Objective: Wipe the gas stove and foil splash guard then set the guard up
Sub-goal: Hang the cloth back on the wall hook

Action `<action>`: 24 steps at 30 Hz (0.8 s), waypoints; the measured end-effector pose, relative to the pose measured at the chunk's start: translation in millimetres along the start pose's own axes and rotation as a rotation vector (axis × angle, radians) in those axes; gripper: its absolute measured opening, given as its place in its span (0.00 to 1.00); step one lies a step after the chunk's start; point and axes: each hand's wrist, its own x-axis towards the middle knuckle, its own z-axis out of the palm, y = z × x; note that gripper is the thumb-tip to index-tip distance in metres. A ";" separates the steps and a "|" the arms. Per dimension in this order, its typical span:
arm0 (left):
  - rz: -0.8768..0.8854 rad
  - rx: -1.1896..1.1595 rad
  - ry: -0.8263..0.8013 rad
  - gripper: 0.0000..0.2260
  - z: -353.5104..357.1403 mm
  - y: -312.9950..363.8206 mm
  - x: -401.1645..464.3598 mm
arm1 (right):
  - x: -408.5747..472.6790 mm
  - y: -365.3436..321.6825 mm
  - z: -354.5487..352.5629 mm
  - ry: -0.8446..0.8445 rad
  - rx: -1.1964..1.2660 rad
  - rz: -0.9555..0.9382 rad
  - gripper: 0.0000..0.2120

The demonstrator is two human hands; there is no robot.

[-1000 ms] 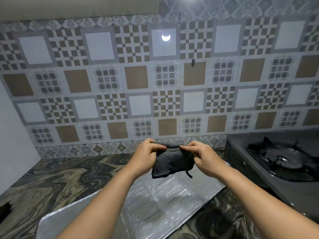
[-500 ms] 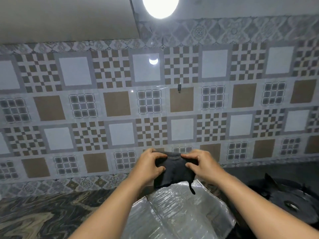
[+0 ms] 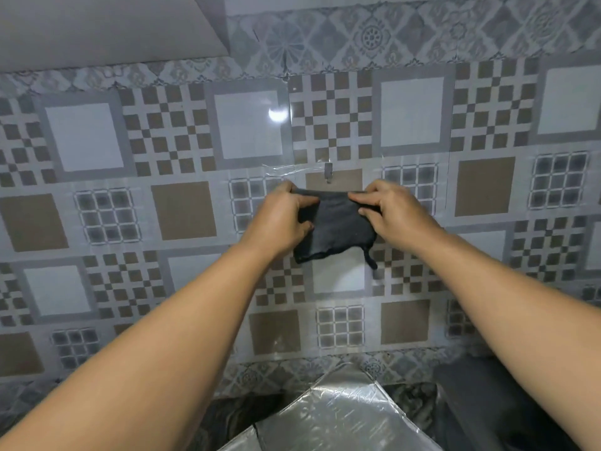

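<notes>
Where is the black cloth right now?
The black cloth is in the middle of the head view, held up between the left hand and right hand, just below the wall hook.

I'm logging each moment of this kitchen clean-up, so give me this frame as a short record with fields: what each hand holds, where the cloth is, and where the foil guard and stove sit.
left hand: left hand grips the left edge of the dark cloth
right hand: right hand grips the cloth's right edge
cloth: held up in the air before the tiled wall, just below a small wall hook
foil guard: foil splash guard lies low at bottom centre, not set up
stove: dark gas stove at lower right, mostly hidden
</notes>
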 end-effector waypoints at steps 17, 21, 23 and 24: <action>0.012 0.103 0.139 0.17 21.7 -30.4 89.3 | 90.1 47.7 13.2 0.085 -0.181 -0.197 0.17; -0.009 0.076 0.129 0.22 30.8 -31.6 76.9 | 80.6 51.4 23.6 0.034 -0.214 -0.140 0.19; -0.065 0.031 0.111 0.22 36.0 -31.7 72.7 | 74.0 51.5 29.7 0.032 -0.207 -0.118 0.19; -0.098 -0.001 0.101 0.22 39.0 -30.7 70.9 | 70.2 51.0 32.9 0.026 -0.189 -0.100 0.19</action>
